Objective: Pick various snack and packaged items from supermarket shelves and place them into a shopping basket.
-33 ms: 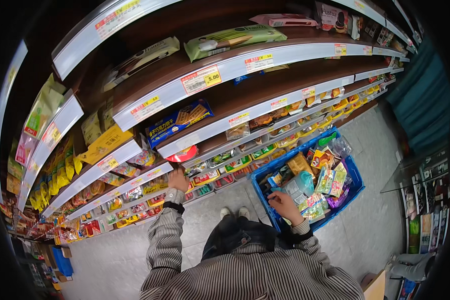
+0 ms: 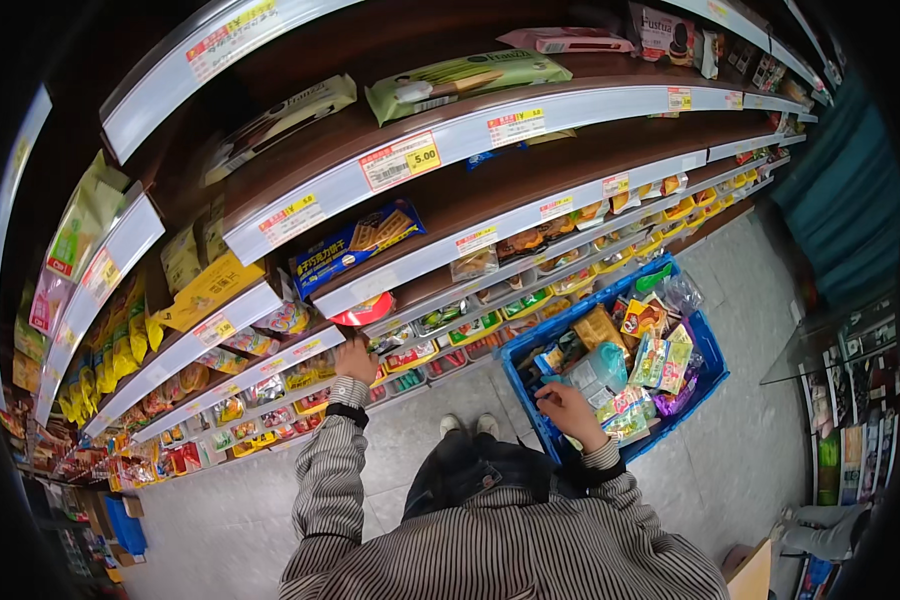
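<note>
- The left hand point(image 2: 356, 362) is at the edge of a lower shelf, just below and beside a round, glossy red container point(image 2: 367, 309); its fingers reach in under the lip, and I cannot tell whether they grip anything.
- The right hand point(image 2: 570, 410) is over the near left part of the blue crate point(image 2: 519, 385), back upward, fingers loosely bent; their undersides are hidden, so I cannot tell whether they are closed on a packet or touch one.
- The crate, a rigid plastic box with straight walls, stands on the smooth grey tiled floor point(image 2: 400, 510), to the right of the person's legs.
- Inside it lies a loose heap of packets: a translucent teal package point(image 2: 604, 370) near the right hand, a flat brown packet point(image 2: 598, 334), a shiny purple wrapper point(image 2: 678, 398) and a crinkled clear bag point(image 2: 681, 294) at the far corner.
- Above the left hand, a blue biscuit pack point(image 2: 358, 248), oblong and slick, rests on dark brown shelving with pale, smooth edge strips.
- Further left, a yellow cardboard box point(image 2: 210, 290) sits above puffy yellow bags point(image 2: 120, 335).
- Both forearms wear finely striped fabric sleeves point(image 2: 330, 470) with dark cuffs.
</note>
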Motion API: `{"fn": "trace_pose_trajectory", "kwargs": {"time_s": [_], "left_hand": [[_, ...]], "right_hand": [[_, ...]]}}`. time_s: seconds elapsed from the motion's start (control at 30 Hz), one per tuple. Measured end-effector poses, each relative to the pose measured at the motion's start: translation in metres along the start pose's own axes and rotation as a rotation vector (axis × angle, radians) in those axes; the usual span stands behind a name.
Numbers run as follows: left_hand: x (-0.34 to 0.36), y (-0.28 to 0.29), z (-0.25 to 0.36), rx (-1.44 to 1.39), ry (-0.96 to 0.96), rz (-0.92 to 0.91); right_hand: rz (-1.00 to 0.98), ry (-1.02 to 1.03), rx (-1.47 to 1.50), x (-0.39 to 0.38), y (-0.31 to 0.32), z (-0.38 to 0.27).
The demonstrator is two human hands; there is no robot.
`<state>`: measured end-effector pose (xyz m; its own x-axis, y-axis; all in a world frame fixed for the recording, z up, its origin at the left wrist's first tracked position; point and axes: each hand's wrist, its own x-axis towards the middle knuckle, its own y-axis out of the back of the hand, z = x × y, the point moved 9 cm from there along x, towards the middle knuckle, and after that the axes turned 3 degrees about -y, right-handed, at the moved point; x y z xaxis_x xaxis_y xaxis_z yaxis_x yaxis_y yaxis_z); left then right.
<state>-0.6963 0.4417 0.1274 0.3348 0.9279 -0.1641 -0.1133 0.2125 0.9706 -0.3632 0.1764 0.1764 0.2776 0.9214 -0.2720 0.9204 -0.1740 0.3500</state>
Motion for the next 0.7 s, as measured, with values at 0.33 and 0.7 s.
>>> {"fn": "trace_pose_trajectory", "kwargs": {"time_s": [0.33,0.7], "left_hand": [[0.016,-0.005,0.001,-0.057,0.002,-0.308],[0.038,-0.063,-0.068,-0.299,-0.163,-0.453]], "right_hand": [[0.026,-0.02,-0.041,0.013,-0.002,-0.017],[-0.034,0.073,-0.068,0.035,-0.038,-0.053]]}}
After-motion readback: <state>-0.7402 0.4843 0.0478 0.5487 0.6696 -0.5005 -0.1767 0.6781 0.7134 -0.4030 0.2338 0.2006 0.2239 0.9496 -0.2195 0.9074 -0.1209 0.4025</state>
